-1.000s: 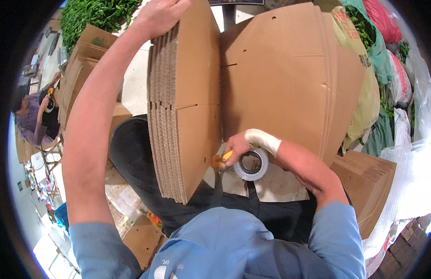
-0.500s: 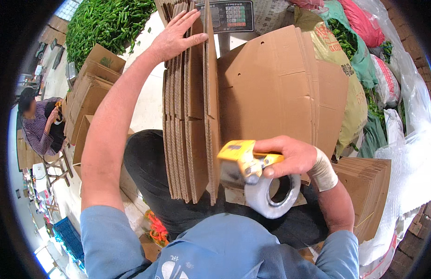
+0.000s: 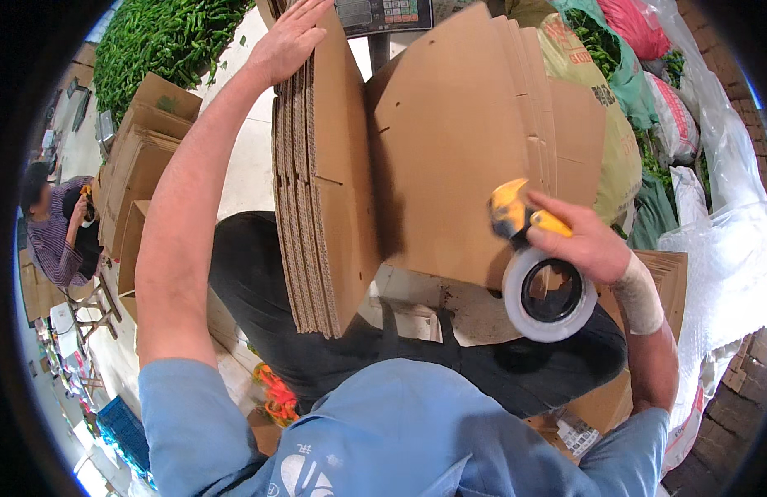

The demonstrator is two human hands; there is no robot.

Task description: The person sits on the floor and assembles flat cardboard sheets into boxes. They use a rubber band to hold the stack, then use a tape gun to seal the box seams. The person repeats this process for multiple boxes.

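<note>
In my right hand [image 3: 586,240] is a yellow and black tape dispenser [image 3: 516,217], gripped by its handle and carrying a big roll of clear tape [image 3: 546,298]. It hovers at the lower right corner of several flat brown cartons [image 3: 458,149] leaning back in front of me. My left hand [image 3: 294,43] lies with straight fingers across the top edge of an upright stack of flattened cartons [image 3: 301,199], its thumb on the right side. That stack stands on edge at my left thigh.
A heap of green peppers [image 3: 168,50] is at the far left, with folded cartons [image 3: 143,157] below it. A scale's keypad panel [image 3: 385,15] stands behind the cartons. Filled sacks [image 3: 619,157] line the right. Another person [image 3: 59,224] sits at the left edge.
At least one flat carton has tipped from the upright stack onto the leaning ones. My right hand has drawn the tape dispenser rightward and up. My left hand stays on the stack's top.
</note>
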